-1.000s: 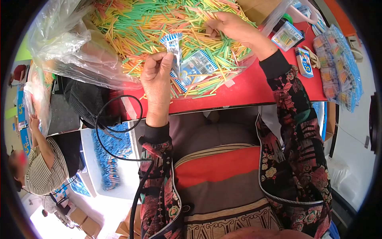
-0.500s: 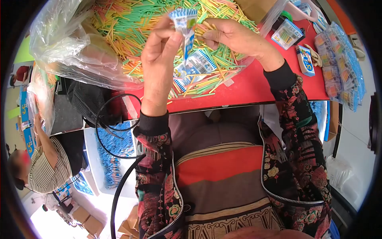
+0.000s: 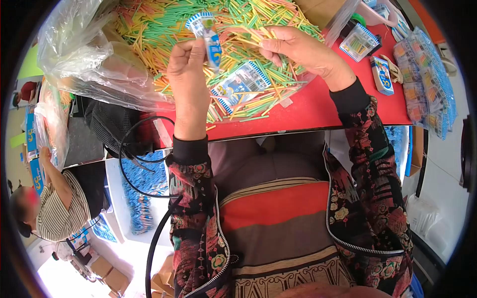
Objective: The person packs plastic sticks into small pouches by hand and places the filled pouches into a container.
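Pinched between the thumb and fingers of my left hand (image 3: 188, 64) is a small blue-and-white plastic packet (image 3: 212, 43), hanging over the pile. My right hand (image 3: 298, 49) grips a few thin yellow and orange sticks (image 3: 256, 35) that point left toward the packet, with a gap between them. Beneath both hands spreads a large heap of thin green, yellow and orange sticks (image 3: 164, 30). Another blue-and-white packet (image 3: 243, 84) lies flat on the near side of the heap, with some sticks across it.
Clear plastic sheeting (image 3: 94, 64) lies left of the heap on the red table (image 3: 328, 109). To the right are a filled packet (image 3: 358, 42), a small blue box (image 3: 381, 75) and a stack of filled packets (image 3: 425, 82). A black cable (image 3: 149, 238) hangs at left; another person (image 3: 64, 208) works beyond.
My left hand has moved left with the packet, away from my right hand, and the packet has turned. The right hand and its sticks have shifted slightly right.
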### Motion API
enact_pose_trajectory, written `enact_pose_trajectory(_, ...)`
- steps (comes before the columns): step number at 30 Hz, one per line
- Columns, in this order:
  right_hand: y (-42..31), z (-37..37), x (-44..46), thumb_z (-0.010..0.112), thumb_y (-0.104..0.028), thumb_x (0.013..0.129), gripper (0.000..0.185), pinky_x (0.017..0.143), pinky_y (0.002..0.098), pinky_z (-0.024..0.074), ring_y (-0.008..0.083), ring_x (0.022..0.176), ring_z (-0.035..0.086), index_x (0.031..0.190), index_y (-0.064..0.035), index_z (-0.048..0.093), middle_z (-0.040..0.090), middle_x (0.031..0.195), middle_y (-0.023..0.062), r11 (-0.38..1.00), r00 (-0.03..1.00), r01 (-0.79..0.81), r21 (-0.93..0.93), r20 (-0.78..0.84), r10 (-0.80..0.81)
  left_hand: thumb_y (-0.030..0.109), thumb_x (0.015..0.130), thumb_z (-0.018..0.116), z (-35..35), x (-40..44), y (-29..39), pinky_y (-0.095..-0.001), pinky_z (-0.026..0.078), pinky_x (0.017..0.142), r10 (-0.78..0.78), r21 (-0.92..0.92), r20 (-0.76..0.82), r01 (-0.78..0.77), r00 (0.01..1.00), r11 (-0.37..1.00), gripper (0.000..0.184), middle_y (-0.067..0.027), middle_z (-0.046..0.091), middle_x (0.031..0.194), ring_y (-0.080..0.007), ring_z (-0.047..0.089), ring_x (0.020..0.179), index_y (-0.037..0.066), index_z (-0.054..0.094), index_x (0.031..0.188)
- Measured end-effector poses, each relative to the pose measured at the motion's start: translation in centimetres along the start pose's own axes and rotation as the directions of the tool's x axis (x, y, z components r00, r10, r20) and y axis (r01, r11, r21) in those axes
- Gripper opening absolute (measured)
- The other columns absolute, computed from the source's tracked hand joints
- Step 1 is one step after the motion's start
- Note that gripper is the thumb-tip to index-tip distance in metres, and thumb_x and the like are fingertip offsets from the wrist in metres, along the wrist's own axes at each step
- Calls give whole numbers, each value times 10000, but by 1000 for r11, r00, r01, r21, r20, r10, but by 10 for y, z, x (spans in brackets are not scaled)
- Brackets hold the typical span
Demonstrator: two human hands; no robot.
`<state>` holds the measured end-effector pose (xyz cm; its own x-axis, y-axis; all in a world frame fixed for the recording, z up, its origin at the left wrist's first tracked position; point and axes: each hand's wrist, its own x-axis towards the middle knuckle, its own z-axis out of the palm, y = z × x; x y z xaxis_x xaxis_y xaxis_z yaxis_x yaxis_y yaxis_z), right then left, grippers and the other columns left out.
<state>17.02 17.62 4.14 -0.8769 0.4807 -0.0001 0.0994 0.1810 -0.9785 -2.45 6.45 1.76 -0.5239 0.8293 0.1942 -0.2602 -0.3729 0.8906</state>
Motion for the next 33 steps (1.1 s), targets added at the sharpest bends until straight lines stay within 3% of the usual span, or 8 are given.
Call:
enact_pose_trajectory(4,-4,9,1,479,-246,965,225,569,214,366,72,586,434,1010,-44,568,471,697,-25,991,1000,-14,130,-10,16,62,904,564,12,-6,8,-227,427,797,-30,-145,122,48,992,988,57,-33,641,907,-86,564,837,21,589,876)
enact_pose_trajectory(8,-10,17,4,514,-255,950,298,523,201,330,51,552,393,1158,-44,550,445,664,-39,994,994,-102,42,52,99,59,900,574,18,-9,10,-221,424,805,-24,0,280,24,960,1000,51,-20,639,956,-74,552,858,11,592,896)
enact_pose_trajectory(12,-18,25,2,531,-250,942,278,494,191,306,38,525,368,1133,-49,554,426,636,-54,959,982,-190,-208,-58,182,59,901,579,20,-8,2,-188,420,694,3,145,266,-43,964,989,44,8,606,858,-45,521,775,19,591,888)
enact_pose_trajectory(19,1,20,4,527,-267,946,247,510,200,328,35,594,398,1014,-32,560,447,689,-45,992,992,-119,-32,-44,117,60,906,572,13,-4,-9,-184,412,605,55,187,32,-60,998,980,59,23,583,751,-29,494,664,27,586,860)
enact_pose_trajectory(21,3,24,3,507,-282,957,271,524,201,342,37,615,399,1018,-23,559,445,707,-45,976,986,38,214,-166,-2,53,912,556,16,-4,-10,-193,413,587,-71,-192,-46,61,996,980,73,22,576,719,-35,500,642,28,590,852)
enact_pose_trajectory(23,0,38,7,500,-283,961,273,527,201,346,39,608,394,1018,-22,559,440,705,-48,956,975,64,287,-222,2,53,915,548,25,-8,-14,-190,412,580,-86,-230,-68,69,994,971,83,14,586,718,-46,514,637,27,593,851)
enact_pose_trajectory(31,-8,34,-1,550,-304,936,286,496,181,311,23,589,359,1061,-46,567,409,681,-56,904,959,17,428,-261,106,73,917,546,12,-9,-1,-252,429,862,-106,-282,66,121,992,952,72,-64,571,1148,-117,549,990,18,592,912)
enact_pose_trajectory(33,-15,33,-5,593,-337,906,309,486,174,284,4,583,339,1036,-57,576,400,653,-53,975,890,-181,129,-401,218,70,916,547,9,-9,-7,-274,401,919,-12,-79,96,19,995,997,75,-73,559,1182,-130,533,1048,9,591,922)
